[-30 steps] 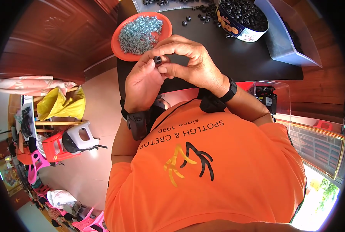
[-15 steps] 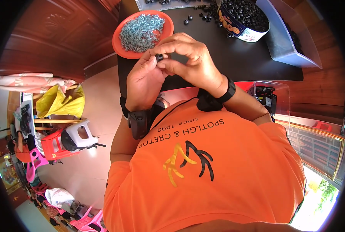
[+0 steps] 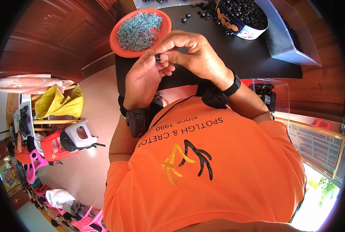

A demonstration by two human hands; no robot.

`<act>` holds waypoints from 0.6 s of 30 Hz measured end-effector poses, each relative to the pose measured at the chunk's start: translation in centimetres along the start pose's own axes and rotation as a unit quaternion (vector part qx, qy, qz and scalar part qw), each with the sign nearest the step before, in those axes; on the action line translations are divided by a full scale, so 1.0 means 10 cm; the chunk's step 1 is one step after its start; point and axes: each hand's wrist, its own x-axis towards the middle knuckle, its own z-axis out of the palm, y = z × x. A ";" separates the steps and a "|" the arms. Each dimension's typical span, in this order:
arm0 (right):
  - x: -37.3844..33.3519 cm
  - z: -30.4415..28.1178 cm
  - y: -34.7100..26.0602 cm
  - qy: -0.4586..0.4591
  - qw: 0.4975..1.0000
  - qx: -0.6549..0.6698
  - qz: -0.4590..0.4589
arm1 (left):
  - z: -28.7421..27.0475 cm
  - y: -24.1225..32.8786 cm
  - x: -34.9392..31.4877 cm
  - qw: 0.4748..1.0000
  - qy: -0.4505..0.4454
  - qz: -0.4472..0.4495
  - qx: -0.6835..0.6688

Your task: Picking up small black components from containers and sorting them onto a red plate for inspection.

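Over the near edge of a black table (image 3: 191, 62), my two hands meet at a small black knob-like part (image 3: 157, 58). My left hand (image 3: 143, 79) pinches it between thumb and fingers. My right hand (image 3: 193, 54) has its thumb and forefinger closed at the same part; those fingertips cover much of it, and whether they hold some other small piece is hidden. Just beyond my left hand lies an orange-red plate (image 3: 114, 40) with many small shiny metal pieces (image 3: 139, 31) heaped on it.
A round tin (image 3: 247, 33) full of black parts (image 3: 244, 13) stands at the far right, with loose black parts (image 3: 186, 17) beside it. A translucent bin (image 3: 280, 44) stands right of the tin. On the left are a yellow bag (image 3: 60, 102) and a red chair (image 3: 50, 145).
My right thumb and forefinger have come together over the black part, covering more of it. The whole view has shifted slightly.
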 end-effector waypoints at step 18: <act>0.01 0.11 0.11 0.064 0.962 -0.225 -0.143 | 0.17 -0.01 0.06 0.998 0.062 0.013 -0.027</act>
